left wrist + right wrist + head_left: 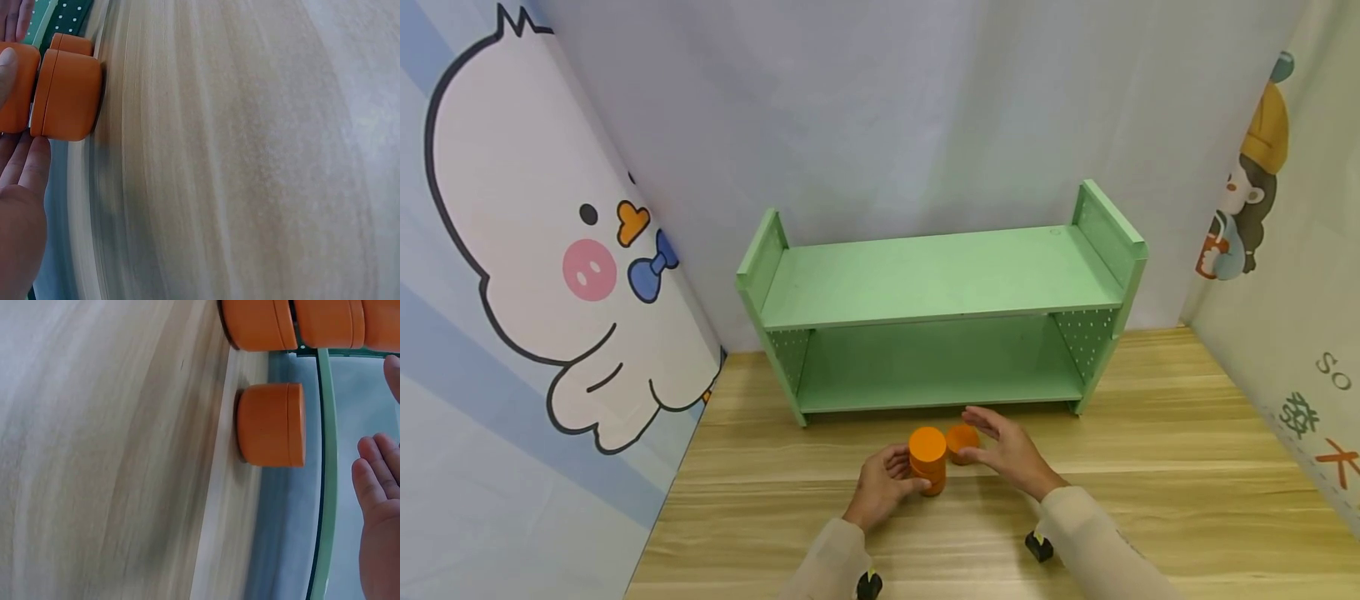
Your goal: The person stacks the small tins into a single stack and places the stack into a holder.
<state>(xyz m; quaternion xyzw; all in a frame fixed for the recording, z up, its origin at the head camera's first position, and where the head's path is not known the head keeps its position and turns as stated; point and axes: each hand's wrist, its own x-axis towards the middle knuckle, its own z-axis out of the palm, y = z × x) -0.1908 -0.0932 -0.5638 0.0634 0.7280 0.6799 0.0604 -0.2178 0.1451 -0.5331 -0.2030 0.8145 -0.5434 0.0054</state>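
Two round orange lidded jars are stacked on the table in front of the shelf. My left hand (878,490) grips the upper jar (928,445), thumb on the near side and fingers round the far side. Directly under it is the lower jar (72,94), its base on the wood. A third orange jar (269,425) stands upright just right of the stack. Above that jar, my right hand (1011,454) is spread with thumb and fingers apart, holding nothing; in the right wrist view its fingertips (362,475) are apart from the lid.
A light green two-tier shelf (940,271) with perforated side panels stands behind the jars, close to the back curtain (865,108). The wood-grain table (1157,467) extends to both sides. Printed cloth walls (512,492) border the left and right.
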